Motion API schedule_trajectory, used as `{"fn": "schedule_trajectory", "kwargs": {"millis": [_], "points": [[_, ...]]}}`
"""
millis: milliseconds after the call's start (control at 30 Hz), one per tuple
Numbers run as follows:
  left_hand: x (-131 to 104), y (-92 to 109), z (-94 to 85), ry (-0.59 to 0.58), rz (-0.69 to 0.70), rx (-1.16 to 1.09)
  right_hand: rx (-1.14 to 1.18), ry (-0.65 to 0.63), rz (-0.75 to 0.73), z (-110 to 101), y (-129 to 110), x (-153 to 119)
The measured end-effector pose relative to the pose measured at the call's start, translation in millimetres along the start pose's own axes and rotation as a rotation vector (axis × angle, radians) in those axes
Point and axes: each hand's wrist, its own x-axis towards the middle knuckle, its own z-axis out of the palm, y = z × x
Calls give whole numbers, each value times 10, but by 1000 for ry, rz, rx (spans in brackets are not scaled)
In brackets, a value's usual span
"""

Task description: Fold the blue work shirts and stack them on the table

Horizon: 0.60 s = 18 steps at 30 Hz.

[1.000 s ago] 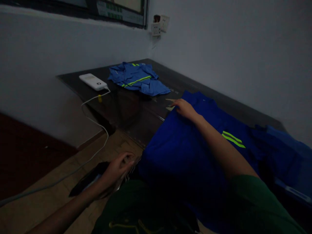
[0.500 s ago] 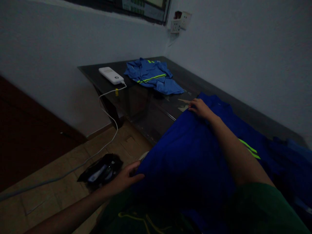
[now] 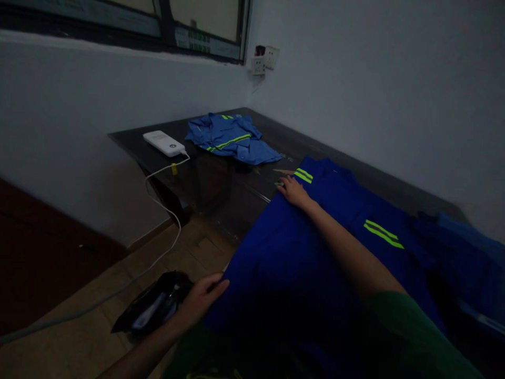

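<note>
A dark blue work jacket (image 3: 276, 252) with yellow-green reflective stripes spreads over the table, its near part hanging toward my body. My left hand (image 3: 205, 295) grips the left edge of the jacket, thumb on top and the other fingers partly hidden under the cloth. Farther up the same edge, my right hand (image 3: 294, 190) rests on the fabric with its fingers outstretched, just below a pair of stripes. The collar lies beyond it, toward the wall. Deep shadow hides the jacket's lower part.
On the dark table (image 3: 292, 134) lie a lighter blue striped garment (image 3: 232, 139) and a white power bank (image 3: 163, 143) with a cable (image 3: 178, 231) trailing down. More dark blue clothing (image 3: 461, 252) is at right. A black plastic bag (image 3: 153, 305) sits on the tiled floor.
My right hand has slid down the jacket's edge toward me, uncovering a pair of stripes. My left hand still holds the edge. The camera view has shifted, showing more window.
</note>
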Motion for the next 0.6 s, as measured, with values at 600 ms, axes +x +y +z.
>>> {"fn": "schedule_trajectory", "kwargs": {"millis": [600], "points": [[274, 168, -9, 567, 713, 425, 425, 347, 85, -437, 447, -407]]}}
